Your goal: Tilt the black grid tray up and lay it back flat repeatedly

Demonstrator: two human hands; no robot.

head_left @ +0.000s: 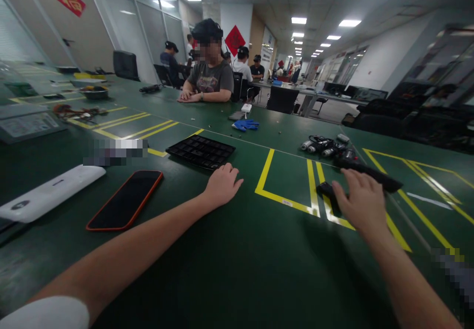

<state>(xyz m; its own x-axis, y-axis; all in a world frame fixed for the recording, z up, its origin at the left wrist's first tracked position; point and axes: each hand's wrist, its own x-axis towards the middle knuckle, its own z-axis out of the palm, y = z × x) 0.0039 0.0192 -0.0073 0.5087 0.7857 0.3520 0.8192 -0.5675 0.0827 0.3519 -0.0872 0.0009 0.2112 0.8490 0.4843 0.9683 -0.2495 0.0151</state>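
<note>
My left hand (222, 185) lies on the table at the near right corner of a flat black tray (200, 150) divided into small compartments. Its thumb stands apart from the loosely bent fingers, and I see nothing held in it. Over on the right, my right hand (362, 201) is open, thumb and fingers apart. Just left of its thumb is a small black object (327, 191), lying on the yellow tape lines; I cannot tell its kind. Beyond the fingertips rests a long black bar-like object (377, 175).
A black phone in an orange case (128, 201) and a long white device (55, 191) lie at left. Bundled black cables with metal connectors (324, 145) sit behind my right hand. Farther back are a blue glove (246, 125) and a seated person (211, 75) across the green table (237, 270).
</note>
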